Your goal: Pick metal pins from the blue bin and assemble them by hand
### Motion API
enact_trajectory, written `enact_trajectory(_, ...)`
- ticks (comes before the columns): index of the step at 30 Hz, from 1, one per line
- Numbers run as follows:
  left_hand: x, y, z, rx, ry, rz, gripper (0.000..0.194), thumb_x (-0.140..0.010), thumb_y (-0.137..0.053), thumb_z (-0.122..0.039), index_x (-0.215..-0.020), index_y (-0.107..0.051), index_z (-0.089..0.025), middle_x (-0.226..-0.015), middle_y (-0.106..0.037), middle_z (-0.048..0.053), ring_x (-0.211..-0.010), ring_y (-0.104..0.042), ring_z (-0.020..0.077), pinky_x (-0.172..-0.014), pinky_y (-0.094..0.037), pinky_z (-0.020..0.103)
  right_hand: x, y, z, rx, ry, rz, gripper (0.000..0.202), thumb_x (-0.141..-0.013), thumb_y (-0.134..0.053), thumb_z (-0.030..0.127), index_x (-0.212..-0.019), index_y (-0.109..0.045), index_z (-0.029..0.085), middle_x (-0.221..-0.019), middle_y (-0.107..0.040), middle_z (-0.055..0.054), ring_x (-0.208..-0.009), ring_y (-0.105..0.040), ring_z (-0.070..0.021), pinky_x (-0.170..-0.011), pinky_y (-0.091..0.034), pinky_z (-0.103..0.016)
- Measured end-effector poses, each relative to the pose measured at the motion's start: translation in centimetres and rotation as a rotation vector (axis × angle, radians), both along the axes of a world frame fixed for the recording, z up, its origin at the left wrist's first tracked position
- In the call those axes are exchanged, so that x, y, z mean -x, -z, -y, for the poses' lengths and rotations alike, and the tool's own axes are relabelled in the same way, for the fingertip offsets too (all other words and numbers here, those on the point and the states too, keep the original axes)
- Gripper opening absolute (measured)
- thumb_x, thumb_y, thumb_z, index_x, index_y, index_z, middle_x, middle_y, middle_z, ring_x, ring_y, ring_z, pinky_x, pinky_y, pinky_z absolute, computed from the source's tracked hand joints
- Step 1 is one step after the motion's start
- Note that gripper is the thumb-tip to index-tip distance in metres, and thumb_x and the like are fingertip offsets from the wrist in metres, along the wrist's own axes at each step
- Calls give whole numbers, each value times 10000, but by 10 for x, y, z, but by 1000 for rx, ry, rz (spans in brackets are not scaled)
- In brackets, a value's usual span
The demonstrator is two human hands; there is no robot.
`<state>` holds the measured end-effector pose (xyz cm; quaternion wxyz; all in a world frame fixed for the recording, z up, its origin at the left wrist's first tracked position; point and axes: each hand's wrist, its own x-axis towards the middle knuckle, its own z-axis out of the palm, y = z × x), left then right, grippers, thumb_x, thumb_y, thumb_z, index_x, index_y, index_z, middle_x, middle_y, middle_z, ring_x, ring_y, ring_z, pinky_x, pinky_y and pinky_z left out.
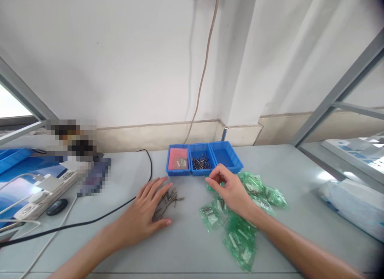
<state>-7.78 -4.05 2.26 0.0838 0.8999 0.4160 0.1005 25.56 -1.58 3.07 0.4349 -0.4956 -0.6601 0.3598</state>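
My left hand (150, 209) lies with its fingers spread over the left part of a small pile of metal pieces (172, 197) on the grey table. My right hand (226, 187) is above the green plastic bags (243, 239), its thumb and fingertips pinched together; whatever is between them is too small to make out. Behind the hands stand three blue bins: the left one (168, 161) holds a pink sheet with a small clear bag, the middle one (202, 172) holds many metal pieces, and nothing shows in the right one (226, 155).
A black cable (99, 218) crosses the table (180, 255) at left, near a black mouse (57, 206) and a white power strip (64, 181). At right lies a white plastic package (354, 207). Grey metal frames (336, 95) rise on both sides, and a wall stands behind.
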Motion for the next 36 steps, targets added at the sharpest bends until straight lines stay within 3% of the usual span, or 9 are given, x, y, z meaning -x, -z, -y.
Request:
enact_trajectory(5, -10, 17, 5, -32, 16, -2, 845, -1063, -554, -624, -1724, -141, -296, -1778, -199, 114, -1613, -256, 406, -1294, -257, 682, 1, 2, -2, 9, -3, -75, 225, -999, -677, 406, -883, -563, 250, -770, -571, 26, -715, -526, -178, -663, -418, -315)
enact_trajectory(10, -34, 22, -4, 24, 69, 54, 631, -1126, -487, -492, -1677, -278, -266, -1754, -272, 107, -1628, -243, 347, -1318, -279, 630, 0, 0, -5, 102, -45, -233, 280, -983, -710, 450, -884, -533, 256, -757, -580, 41, -649, -562, -166, -632, -432, -308)
enact_trajectory(15, -56, 23, -17, 39, 127, 114, 519, -1145, -453, -395, -1631, -342, -248, -1727, -307, 118, -1633, -202, 339, -1298, -334, 615, -3, -3, -8, 98, -28, -296, 251, -1030, -636, 477, -1148, -649, 256, -760, -598, 35, -649, -590, -171, -675, -458, -321)
enact_trajectory(22, -79, 11, -38, 22, 311, 218, 317, -1129, -481, -284, -1436, -540, -237, -1462, -546, 133, -1363, -483, 303, -1164, -455, 513, -7, -2, -11, 83, 24, -298, 319, -1054, -585, 515, -1056, -729, 230, -739, -587, 16, -636, -558, -161, -661, -450, -314)
enact_trajectory(29, -78, 18, -50, 42, 209, 284, 88, -1089, -596, -286, -1058, -630, -211, -1098, -633, 66, -1025, -540, 243, -938, -462, 399, -6, -7, -9, 122, 27, -390, 281, -990, -707, 513, -996, -669, 235, -849, -662, -2, -628, -559, -136, -632, -459, -290)
enact_trajectory(33, -74, 21, -54, 73, 171, 303, 124, -1077, -628, -296, -993, -607, -207, -1016, -624, 42, -966, -532, 225, -877, -439, 361, -5, -6, -7, 149, 35, -419, 308, -960, -760, 488, -888, -610, 230, -851, -700, -16, -636, -566, -139, -626, -463, -287)
enact_trajectory(36, -72, 21, -57, 82, 171, 307, 132, -1072, -637, -300, -988, -602, -205, -1011, -621, 38, -963, -531, 220, -874, -436, 350, -6, -8, -6, 139, 24, -478, 270, -966, -753, 479, -970, -599, 256, -835, -701, 0, -628, -564, -144, -601, -468, -280)
